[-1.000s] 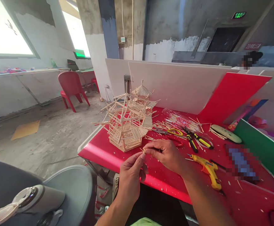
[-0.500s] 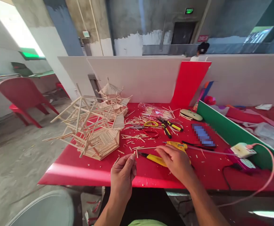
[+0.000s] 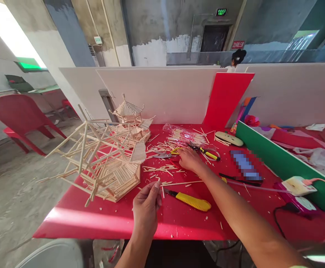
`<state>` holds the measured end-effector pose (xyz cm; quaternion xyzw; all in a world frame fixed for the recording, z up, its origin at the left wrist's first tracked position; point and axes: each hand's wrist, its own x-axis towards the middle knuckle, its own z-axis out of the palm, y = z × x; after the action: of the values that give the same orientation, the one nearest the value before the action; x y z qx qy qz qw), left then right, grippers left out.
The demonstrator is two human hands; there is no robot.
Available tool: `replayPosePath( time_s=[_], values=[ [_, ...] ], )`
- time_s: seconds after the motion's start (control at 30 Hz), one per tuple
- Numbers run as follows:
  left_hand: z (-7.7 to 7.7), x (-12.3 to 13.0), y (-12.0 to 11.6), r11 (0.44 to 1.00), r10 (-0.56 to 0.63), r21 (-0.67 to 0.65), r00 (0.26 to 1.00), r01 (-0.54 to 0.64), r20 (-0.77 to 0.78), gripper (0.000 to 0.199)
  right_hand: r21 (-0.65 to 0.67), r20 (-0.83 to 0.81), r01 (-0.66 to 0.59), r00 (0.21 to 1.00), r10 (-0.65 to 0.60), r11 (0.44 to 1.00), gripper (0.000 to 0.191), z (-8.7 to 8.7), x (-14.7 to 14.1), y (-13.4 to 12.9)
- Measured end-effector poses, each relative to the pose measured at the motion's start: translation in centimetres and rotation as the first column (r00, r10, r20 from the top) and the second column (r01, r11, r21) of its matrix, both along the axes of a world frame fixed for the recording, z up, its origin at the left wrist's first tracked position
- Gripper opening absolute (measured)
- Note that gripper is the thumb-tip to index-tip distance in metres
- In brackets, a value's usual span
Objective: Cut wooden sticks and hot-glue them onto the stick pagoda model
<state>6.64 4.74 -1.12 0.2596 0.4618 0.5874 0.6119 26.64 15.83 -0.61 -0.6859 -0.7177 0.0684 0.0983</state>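
1. Left hand (image 3: pixel 146 203) – thumb and forefinger pinch a short wooden stick (image 3: pixel 159 180) above the red worktop (image 3: pixel 184 227), near its front edge.
2. Right hand (image 3: pixel 189 160) – at the yellow handle of the scissors (image 3: pixel 162 155); whether it grasps them cannot be told.
3. Yellow utility knife (image 3: pixel 193 201) – lies between the forearms.
4. Openwork stick model (image 3: pixel 121 175) – stands at left, before a smaller roofed pavilion (image 3: pixel 128 109).

Pale stick (image 3: pixel 158 179) aloft, scissors (image 3: pixel 162 155) flat
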Motion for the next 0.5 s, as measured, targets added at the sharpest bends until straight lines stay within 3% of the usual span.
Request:
replayPosePath(
  time_s=[0.1, 0.27, 0.4, 0.43, 0.5],
  values=[
    [-0.1, -0.3, 0.7, 0.999, 0.022, -0.041, 1.0, -0.022, 0.011, 0.042, -0.11, 0.092, 0.053, 0.995, -0.043, 0.993, 0.035, 0.1, 1.6, 2.4],
    [-0.3, 0.0, 2.0, 0.999, 0.004, -0.034, 1.0, -0.004, 0.019, 0.039, -0.219, 0.237, 0.278, 0.945, -0.225, 0.935, 0.041, -0.5, 7.0, 1.3],
    [-0.3, 0.6, 2.7, 1.0, -0.02, 0.005, 1.0, 0.02, -0.009, 0.036, -0.247, 0.261, 0.334, 0.927, -0.269, 0.91, 0.093, -1.9, 10.2, -0.4],
    [-0.3, 0.7, 2.7, 1.0, -0.021, 0.013, 1.0, 0.021, -0.018, 0.036, -0.247, 0.256, 0.343, 0.925, -0.28, 0.906, 0.099, -2.2, 10.6, -0.5],
    [-0.3, 0.8, 2.6, 0.999, -0.02, 0.029, 0.999, 0.021, -0.038, 0.036, -0.244, 0.237, 0.352, 0.925, -0.296, 0.904, 0.095, -2.6, 11.3, -0.5]
  ],
)
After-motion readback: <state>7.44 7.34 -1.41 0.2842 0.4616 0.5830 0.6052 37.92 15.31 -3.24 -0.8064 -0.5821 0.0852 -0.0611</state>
